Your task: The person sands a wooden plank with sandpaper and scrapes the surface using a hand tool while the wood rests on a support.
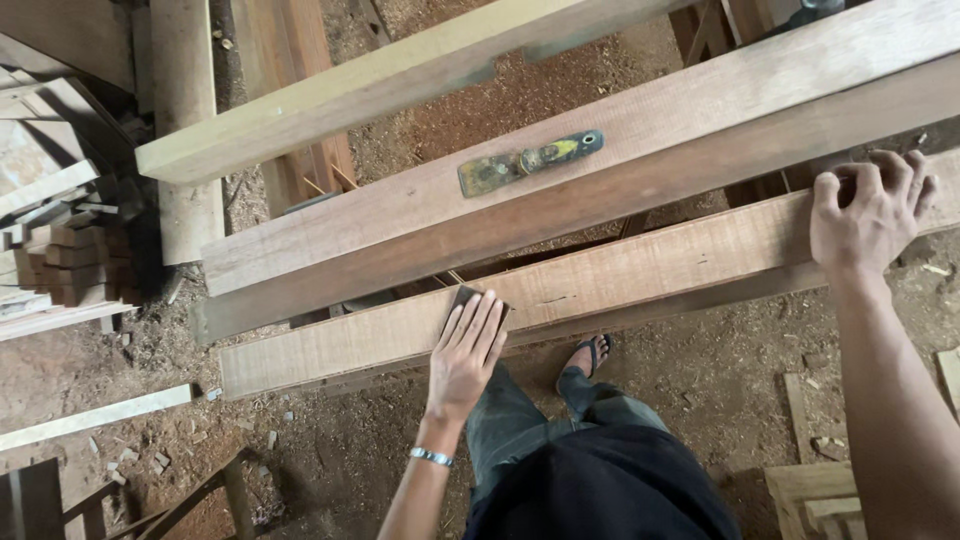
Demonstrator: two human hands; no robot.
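I press my left hand (468,345) flat on a dark sanding pad (466,296) atop the near plank (620,275); my right hand (868,212) curls over the plank's far edge. It looks heavy, stiff and rough.

This is a rough woodworking shop or timber yard with a bare earth floor (700,380) strewn with sawdust and wood chips. Long planed boards (600,170) lie side by side on a raised support. On the widest board rests a worn putty knife (528,163) with a yellow-stained handle. Left of the boards, short offcuts are stacked in a pile (70,265), and loose battens (95,416) lie on the ground below them. Right of the boards, near the lower corner, sits a small wooden frame (815,495).
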